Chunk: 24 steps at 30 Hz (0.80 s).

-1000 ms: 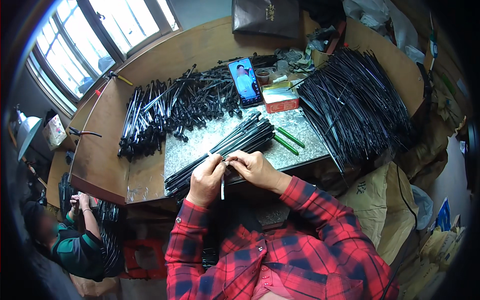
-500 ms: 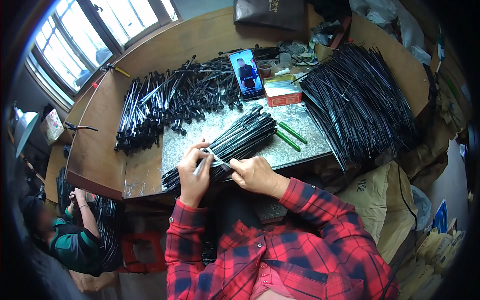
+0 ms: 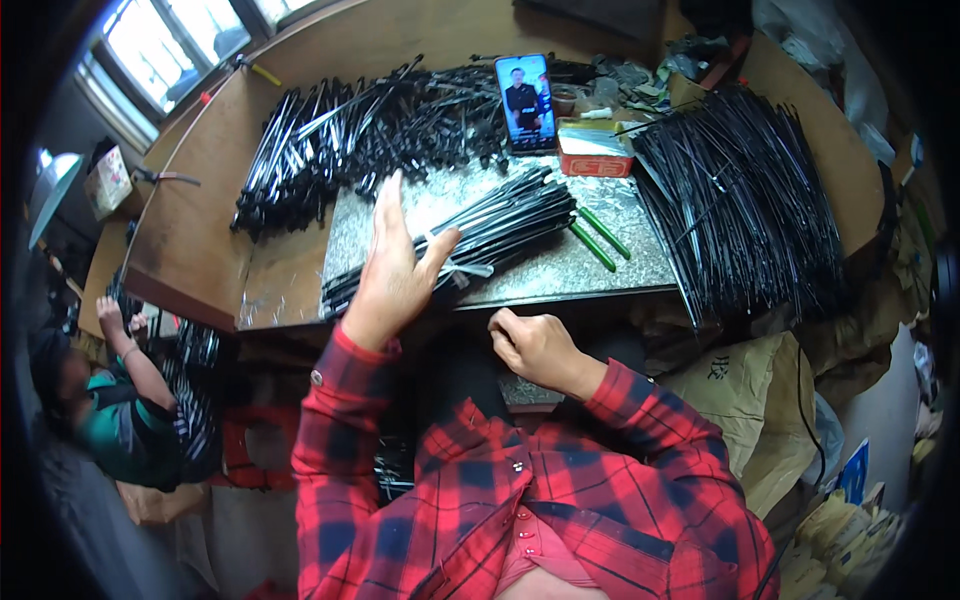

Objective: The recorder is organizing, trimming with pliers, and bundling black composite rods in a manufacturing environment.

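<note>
A bundle of thin black rods (image 3: 510, 218) lies slantwise on the grey metal-looking sheet (image 3: 345, 225) in front of me. A whitish tie strip (image 3: 470, 270) goes round its near part, with an end sticking out. My left hand (image 3: 393, 268) is open at the bundle's left part, fingers stretched up and thumb apart; it covers some of the rods. Just off the table's front edge, my right hand (image 3: 540, 347) is closed with curled fingers, apart from the bundle, and nothing shows in it. Two green sticks (image 3: 598, 240) lie right of the bundle.
Black rods with knobbed ends (image 3: 290, 160) are heaped at the left, and a big stack of black rods (image 3: 745, 210) lies right. A lit phone (image 3: 525, 105) stands beside a red tin (image 3: 596, 162) of white strips. Another person (image 3: 125, 400) works at lower left.
Both hands have let go of the tie strip. My left hand has opened with its fingers up; my right hand has drawn back off the table edge. The view has shifted somewhat.
</note>
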Each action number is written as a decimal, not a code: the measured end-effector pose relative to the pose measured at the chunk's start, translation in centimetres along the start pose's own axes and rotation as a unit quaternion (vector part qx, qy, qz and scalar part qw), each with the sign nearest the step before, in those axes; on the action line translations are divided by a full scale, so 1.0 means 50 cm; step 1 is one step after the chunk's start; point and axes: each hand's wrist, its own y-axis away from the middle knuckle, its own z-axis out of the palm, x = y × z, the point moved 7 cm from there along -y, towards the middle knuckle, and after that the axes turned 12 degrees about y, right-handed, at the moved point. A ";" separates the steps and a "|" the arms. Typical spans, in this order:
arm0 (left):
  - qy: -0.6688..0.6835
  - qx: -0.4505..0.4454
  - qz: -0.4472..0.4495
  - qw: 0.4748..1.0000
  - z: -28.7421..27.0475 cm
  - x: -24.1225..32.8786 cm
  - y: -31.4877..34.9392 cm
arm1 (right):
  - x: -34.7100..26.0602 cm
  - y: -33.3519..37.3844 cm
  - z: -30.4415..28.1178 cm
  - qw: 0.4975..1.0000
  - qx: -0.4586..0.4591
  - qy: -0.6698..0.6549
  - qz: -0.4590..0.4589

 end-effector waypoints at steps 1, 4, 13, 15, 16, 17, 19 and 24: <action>-0.044 -0.025 0.024 0.998 -0.010 0.035 -0.015 | 0.003 0.019 0.010 1.000 -0.023 -0.004 0.007; -0.162 0.013 0.052 0.985 -0.031 0.064 -0.076 | 0.014 0.071 0.036 0.995 -0.093 0.016 0.017; -0.185 -0.284 -0.030 0.940 0.131 -0.045 -0.049 | 0.002 0.151 0.119 0.968 -0.247 0.039 0.015; -0.206 -0.263 -0.016 0.942 0.129 -0.014 -0.033 | 0.006 0.159 0.124 0.968 -0.249 0.023 0.019; -0.232 -0.237 -0.007 0.943 0.119 0.001 -0.018 | 0.001 0.163 0.129 0.967 -0.252 0.034 0.005; -0.244 -0.172 0.041 0.954 0.109 0.022 0.004 | -0.001 0.166 0.133 0.966 -0.255 0.043 -0.008; -0.261 -0.131 0.067 0.954 0.111 0.048 0.060 | -0.005 0.174 0.135 0.967 -0.253 0.038 -0.018; -0.313 -0.007 0.186 0.931 0.098 0.087 0.185 | 0.008 0.195 0.130 0.961 -0.269 0.063 0.011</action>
